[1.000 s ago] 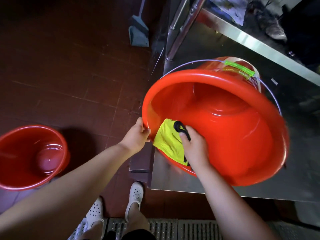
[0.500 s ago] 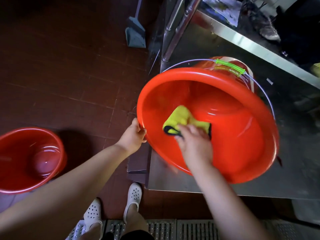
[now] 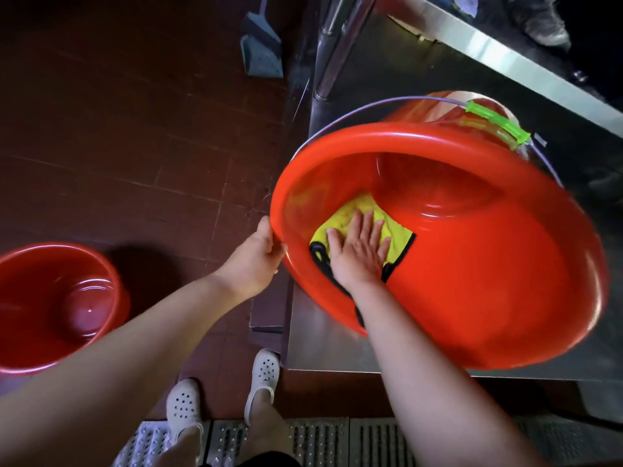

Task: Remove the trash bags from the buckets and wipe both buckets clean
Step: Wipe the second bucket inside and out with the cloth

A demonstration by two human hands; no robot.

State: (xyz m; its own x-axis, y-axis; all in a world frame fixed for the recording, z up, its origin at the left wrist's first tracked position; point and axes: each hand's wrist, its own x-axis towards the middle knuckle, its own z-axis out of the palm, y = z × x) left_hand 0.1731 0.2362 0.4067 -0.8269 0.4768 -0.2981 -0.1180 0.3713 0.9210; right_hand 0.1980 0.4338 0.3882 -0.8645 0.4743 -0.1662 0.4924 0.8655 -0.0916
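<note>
A big red bucket (image 3: 488, 271) lies tipped on its side on a steel table, its mouth turned toward me. My left hand (image 3: 254, 261) grips its rim at the left edge. Inside, my right hand (image 3: 359, 252) presses flat, fingers straight, on a yellow cloth with black trim (image 3: 357, 214) against the inner wall. The bucket's wire handle with a green grip (image 3: 495, 124) arches over its top. A second red bucket (image 3: 50, 305) stands upright on the floor at the left, with no bag in it.
The steel table (image 3: 313, 338) carries the tipped bucket; its legs (image 3: 333, 52) rise at the back. A blue dustpan (image 3: 261, 45) stands on the dark red tile floor. My white shoes (image 3: 266, 369) are by a metal floor grate (image 3: 320, 439).
My right hand slid the cloth from the near rim deeper into the bucket, then spread flat on it. The bucket tilted a little. My left hand kept its hold on the rim.
</note>
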